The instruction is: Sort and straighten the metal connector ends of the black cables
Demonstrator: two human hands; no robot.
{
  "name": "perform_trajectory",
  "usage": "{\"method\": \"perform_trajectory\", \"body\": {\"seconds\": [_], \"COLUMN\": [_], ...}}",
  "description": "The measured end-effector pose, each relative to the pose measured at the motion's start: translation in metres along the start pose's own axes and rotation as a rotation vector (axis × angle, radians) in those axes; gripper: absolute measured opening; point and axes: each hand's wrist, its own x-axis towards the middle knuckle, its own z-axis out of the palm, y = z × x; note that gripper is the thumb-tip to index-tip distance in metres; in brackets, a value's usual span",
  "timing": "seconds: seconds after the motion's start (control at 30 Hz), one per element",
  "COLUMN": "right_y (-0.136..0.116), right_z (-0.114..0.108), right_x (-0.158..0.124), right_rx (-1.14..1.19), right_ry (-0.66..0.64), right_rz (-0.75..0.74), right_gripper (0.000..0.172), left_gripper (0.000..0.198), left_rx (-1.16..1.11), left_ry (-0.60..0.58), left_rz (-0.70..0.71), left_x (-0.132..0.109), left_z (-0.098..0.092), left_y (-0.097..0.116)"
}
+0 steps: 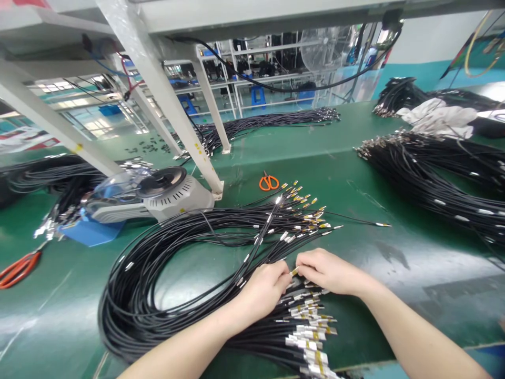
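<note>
A thick looped bundle of black cables (pixel 126 305) lies on the green bench, many of its ends carrying white labels and yellow tape. Over the loop's right side, my left hand (pixel 266 284) is closed in a pinch on a cable close to its end. My right hand (pixel 323 268) pinches the tip of that same cable end (pixel 294 271), where a small yellow band shows between both hands. Below my hands, the labelled cable ends (pixel 311 331) fan out to the right. Another group of ends (pixel 303 210) spreads above them.
An orange-handled pair of scissors (pixel 269 182) lies beyond the bundle; red-handled cutters (pixel 19 269) lie far left. A grey tape dispenser (pixel 177 195) stands by the white shelf posts (pixel 165 100). More cable bundles (pixel 434 184) occupy the right and the back (pixel 276 120).
</note>
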Motion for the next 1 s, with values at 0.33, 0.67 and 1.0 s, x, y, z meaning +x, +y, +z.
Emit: {"method": "perform_trajectory", "body": {"seconds": [0.33,0.67,1.0], "right_y": [-0.003,-0.003,-0.003], "right_z": [0.004,0.006,0.001], "right_x": [0.0,0.0,0.002], "right_rx": [0.001,-0.037,0.022], "right_ry": [0.028,0.018,0.03], "right_rz": [-0.045,-0.05,-0.049], "right_gripper": [0.026,0.026,0.023], "left_gripper": [0.024,0.024,0.024], "left_rx": [0.065,0.001,-0.03], "left_ry": [0.084,0.092,0.057], "left_rz": [0.085,0.053,0.047], "left_x": [-0.001,0.002,0.003], "left_z": [0.007,0.009,0.001], "left_y": [-0.002,-0.001,0.004]}}
